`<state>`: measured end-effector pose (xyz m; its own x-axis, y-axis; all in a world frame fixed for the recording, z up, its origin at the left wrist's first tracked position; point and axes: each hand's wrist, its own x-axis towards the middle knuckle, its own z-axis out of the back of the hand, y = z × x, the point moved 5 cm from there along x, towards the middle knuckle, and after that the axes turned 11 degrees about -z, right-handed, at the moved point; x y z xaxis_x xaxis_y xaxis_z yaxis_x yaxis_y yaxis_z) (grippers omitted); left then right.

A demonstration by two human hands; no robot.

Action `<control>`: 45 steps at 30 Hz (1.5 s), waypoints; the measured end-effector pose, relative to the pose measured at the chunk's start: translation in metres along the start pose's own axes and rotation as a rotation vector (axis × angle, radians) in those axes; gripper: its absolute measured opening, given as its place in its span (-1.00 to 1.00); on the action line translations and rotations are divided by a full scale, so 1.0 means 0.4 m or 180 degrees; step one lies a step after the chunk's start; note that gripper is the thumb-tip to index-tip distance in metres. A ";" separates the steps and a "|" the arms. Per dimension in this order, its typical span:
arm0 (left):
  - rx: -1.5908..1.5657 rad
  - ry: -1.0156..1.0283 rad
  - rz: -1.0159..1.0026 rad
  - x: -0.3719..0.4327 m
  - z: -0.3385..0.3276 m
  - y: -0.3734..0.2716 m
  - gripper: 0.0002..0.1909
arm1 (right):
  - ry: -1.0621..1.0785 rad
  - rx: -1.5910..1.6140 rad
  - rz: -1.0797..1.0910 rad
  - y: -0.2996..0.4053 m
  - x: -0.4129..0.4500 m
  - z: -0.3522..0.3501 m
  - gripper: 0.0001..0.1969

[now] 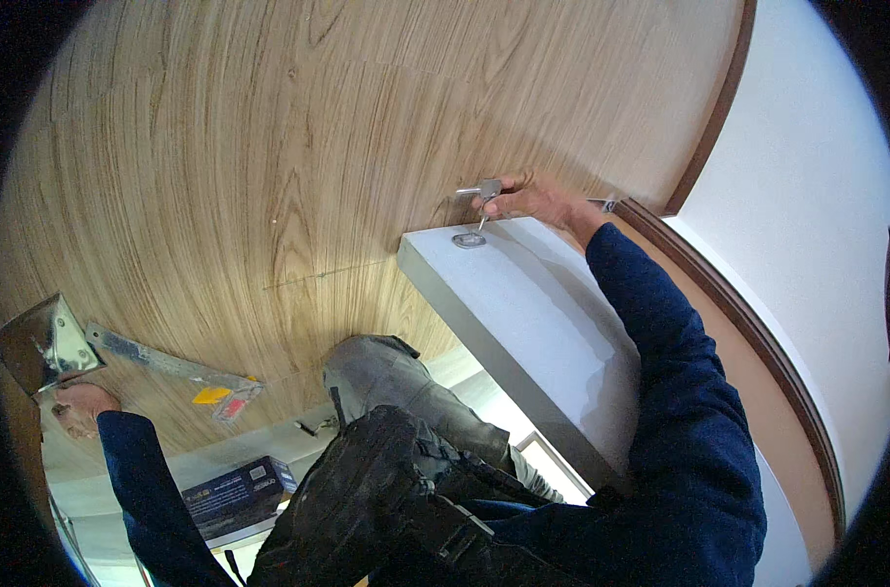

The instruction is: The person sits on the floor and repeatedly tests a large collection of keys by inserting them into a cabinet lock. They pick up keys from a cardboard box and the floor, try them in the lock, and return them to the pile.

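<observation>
My right hand (537,202) pinches a small grey metal piece (490,189) with a short rod sticking out to the left. A thin metal shaft runs down from the fingers to a small oval silver fitting (468,240) on the white panel (518,293), near its far end. My left hand (85,411) is curled at the lower edge of a shiny metal plate (52,343) with rivet-like heads; whether it grips this cannot be told. Beside it, a worn, flat, bent tool (170,365) lies on the wood-grain surface (283,183), with yellow and red parts at its end.
A dark printed box (232,491) lies at the lower left. My bent legs (416,396) in grey trousers are beside the white panel. Brown trim (738,337) curves along the right side, near a white wall (819,183). A pencil line crosses the wood-grain surface (324,276).
</observation>
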<state>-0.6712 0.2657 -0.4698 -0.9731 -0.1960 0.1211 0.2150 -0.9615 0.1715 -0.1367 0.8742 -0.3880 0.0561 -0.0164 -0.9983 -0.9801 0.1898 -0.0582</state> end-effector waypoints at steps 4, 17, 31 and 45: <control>-0.0158 0.0118 0.0033 -0.009 -0.002 -0.012 -0.36 | -0.0133 -0.1163 0.0965 0.025 -0.002 0.021 -0.73; 0.0276 0.0336 -0.0153 0.046 -0.091 0.080 -0.28 | -0.0710 -0.2713 0.0318 0.134 -0.021 -0.043 -0.74; -0.1048 0.0363 0.0281 -0.020 -0.076 0.034 -0.35 | 0.0015 0.0464 -0.1212 0.036 -0.041 -0.045 -0.80; -0.1541 0.0738 -0.0151 -0.045 -0.050 -0.056 -0.43 | -0.0930 -0.1564 -0.0509 0.065 -0.054 -0.054 -0.57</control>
<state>-0.6600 0.2870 -0.4953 -0.9854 -0.1349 -0.1041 0.1608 -0.9385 -0.3054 -0.1674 0.8583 -0.3677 0.1923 0.2768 -0.9415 -0.9245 -0.2706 -0.2684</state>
